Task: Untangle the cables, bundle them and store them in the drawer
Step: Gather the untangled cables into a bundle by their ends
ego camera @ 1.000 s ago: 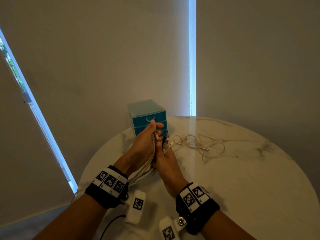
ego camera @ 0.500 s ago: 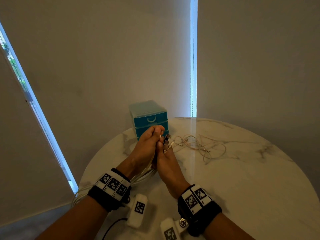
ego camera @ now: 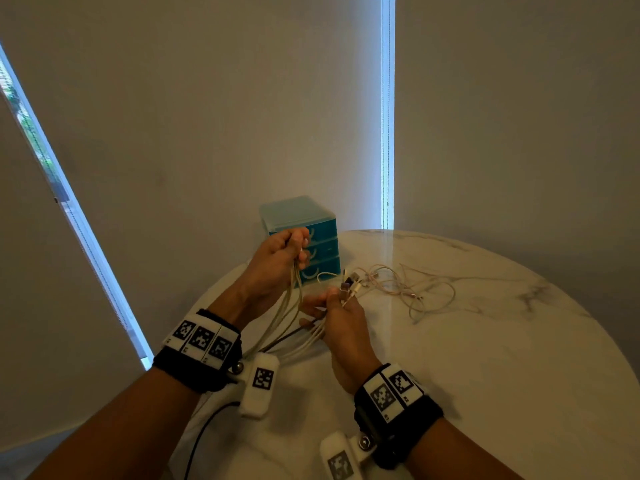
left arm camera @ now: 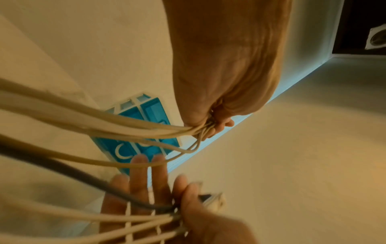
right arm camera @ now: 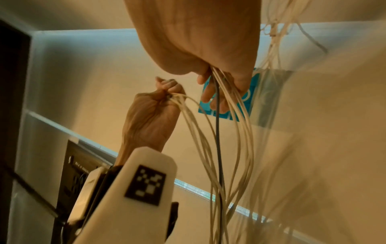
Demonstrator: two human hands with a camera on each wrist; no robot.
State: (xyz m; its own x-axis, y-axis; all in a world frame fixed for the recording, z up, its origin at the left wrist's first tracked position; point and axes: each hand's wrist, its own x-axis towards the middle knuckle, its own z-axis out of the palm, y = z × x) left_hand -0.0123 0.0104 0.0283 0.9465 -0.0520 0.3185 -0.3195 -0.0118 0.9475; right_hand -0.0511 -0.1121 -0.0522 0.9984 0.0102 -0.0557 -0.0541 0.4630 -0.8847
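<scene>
From the head view, the blue drawer unit [ego camera: 300, 237] stands at the far edge of the round marble table [ego camera: 485, 358], its three drawers shut. The left hand [ego camera: 277, 268] is raised directly in front of the drawer unit, fingers curled into a fist round a bundle of pale cables [ego camera: 291, 303] that hang down from it toward the person. The right hand [ego camera: 341, 320] sits nearer the person than the drawer unit and a little to its right, thumb and forefinger pinching a cluster of cable plugs [ego camera: 349, 285], the other fingers stretched out loosely. A loose tangle of thin cable [ego camera: 415, 289] lies on the table to the right of the drawer unit. In the left wrist view, the left hand [left arm camera: 221, 82] is closed tight on the pale cables [left arm camera: 104, 122], which cross in front of the drawer unit [left arm camera: 142, 132]; below it the right hand [left arm camera: 167, 206] pinches several pale strands and one dark cable [left arm camera: 83, 178], its remaining fingers [left arm camera: 138, 175] straight. In the right wrist view, the right hand [right arm camera: 204, 43] grips the pale strands and the dark cable [right arm camera: 217, 132] in front of the drawer unit [right arm camera: 248, 99], and the left hand [right arm camera: 152, 115], left of the drawer unit, is fisted on its bundle [right arm camera: 192, 118].
</scene>
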